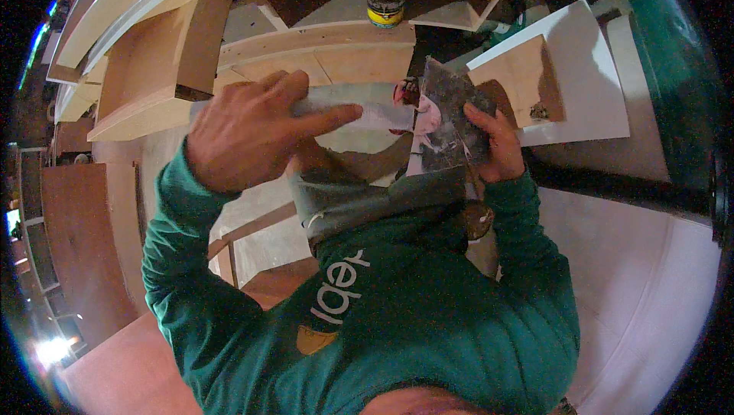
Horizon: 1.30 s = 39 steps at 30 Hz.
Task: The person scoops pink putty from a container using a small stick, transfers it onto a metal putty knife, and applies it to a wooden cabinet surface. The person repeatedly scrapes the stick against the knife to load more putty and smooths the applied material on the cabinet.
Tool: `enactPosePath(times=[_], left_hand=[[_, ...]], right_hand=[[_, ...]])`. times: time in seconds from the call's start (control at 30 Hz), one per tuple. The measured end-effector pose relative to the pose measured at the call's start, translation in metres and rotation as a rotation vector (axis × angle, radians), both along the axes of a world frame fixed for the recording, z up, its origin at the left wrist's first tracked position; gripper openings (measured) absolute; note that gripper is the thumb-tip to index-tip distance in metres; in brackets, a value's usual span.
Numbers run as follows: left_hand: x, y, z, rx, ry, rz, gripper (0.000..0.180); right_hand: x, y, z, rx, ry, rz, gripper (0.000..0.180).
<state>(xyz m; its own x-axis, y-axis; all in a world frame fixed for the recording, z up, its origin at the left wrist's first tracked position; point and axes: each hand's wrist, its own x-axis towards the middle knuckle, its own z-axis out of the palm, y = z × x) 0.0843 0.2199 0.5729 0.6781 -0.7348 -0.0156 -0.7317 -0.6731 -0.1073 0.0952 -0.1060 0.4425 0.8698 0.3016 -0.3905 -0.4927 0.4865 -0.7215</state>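
My right hand grips a roughly square, dark grey, scuffed plate by its right side, thumb on top. Pink paste is smeared along the plate's left edge, with a dark red patch beside it. My left hand is closed, palm down, round a long, pale, flat blade, its index finger stretched along it. The blade's right end reaches the paste; whether it touches the plate is unclear. Its handle is hidden under my hand.
An open wooden box stands at the left. A yellow-and-black can sits at the back among wooden frames. At the right lies a white panel with a brown board on it. A bright lamp shines at lower left.
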Motion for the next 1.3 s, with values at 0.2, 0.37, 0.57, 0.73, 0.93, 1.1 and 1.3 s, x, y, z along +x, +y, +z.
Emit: enactPosePath(times=[0.2, 0.37, 0.57, 0.73, 0.93, 1.1, 1.3], left_hand=[[0.005, -0.013, 0.010, 0.068, -0.020, -0.041, 0.061], [0.010, -0.022, 0.020, 0.046, -0.018, -0.055, 0.058], [0.010, -0.033, 0.027, 0.090, -0.017, -0.055, 0.054], [0.011, -0.038, 0.029, 0.140, 0.068, -0.007, 0.059], [0.017, -0.033, 0.015, -0.061, 0.213, -0.003, 0.059], [0.012, -0.020, -0.018, -0.301, 0.470, 0.014, 0.054], [0.008, -0.015, -0.034, -0.329, 0.583, 0.083, 0.049]], right_hand=[[0.005, -0.001, 0.000, 0.000, -0.102, 0.014, 0.036], [0.002, 0.000, 0.000, 0.011, -0.003, -0.051, 0.035], [0.005, -0.001, -0.001, -0.032, -0.037, -0.083, 0.033], [0.008, -0.005, -0.004, 0.002, 0.002, -0.037, 0.033], [0.009, -0.007, -0.003, -0.003, -0.128, -0.079, 0.031], [0.006, -0.011, -0.005, 0.025, 0.020, -0.054, 0.032], [0.006, -0.016, -0.017, -0.130, -0.246, -0.052, 0.034]])
